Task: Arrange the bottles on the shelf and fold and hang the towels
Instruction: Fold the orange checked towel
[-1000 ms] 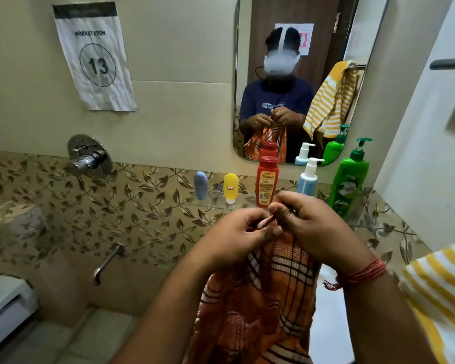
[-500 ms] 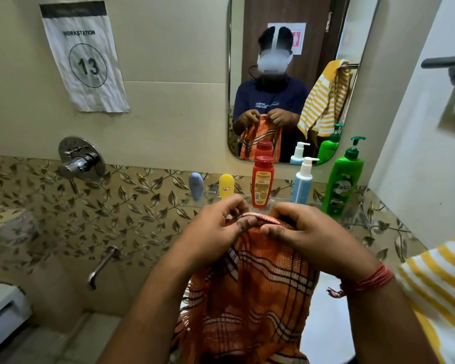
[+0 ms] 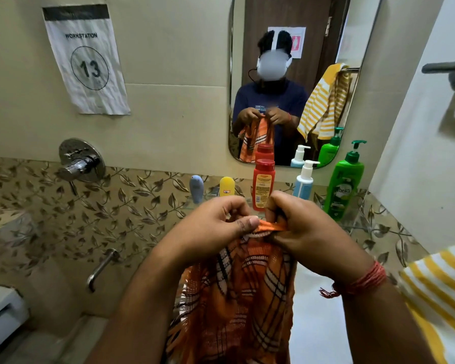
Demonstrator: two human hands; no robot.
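From my head view, my left hand [image 3: 221, 227] and right hand [image 3: 307, 232] both pinch the top edge of the orange checked towel [image 3: 244, 298], which hangs down in front of me. Beyond my knuckles, the bottles stand on the glass shelf [image 3: 352, 222] under the mirror [image 3: 286, 74]: red bottle [image 3: 263, 182], green pump bottle [image 3: 344, 185].

Left hand [image 3: 216, 227], right hand [image 3: 307, 232] drawn together — towel [image 3: 237, 298] top edge bunched.
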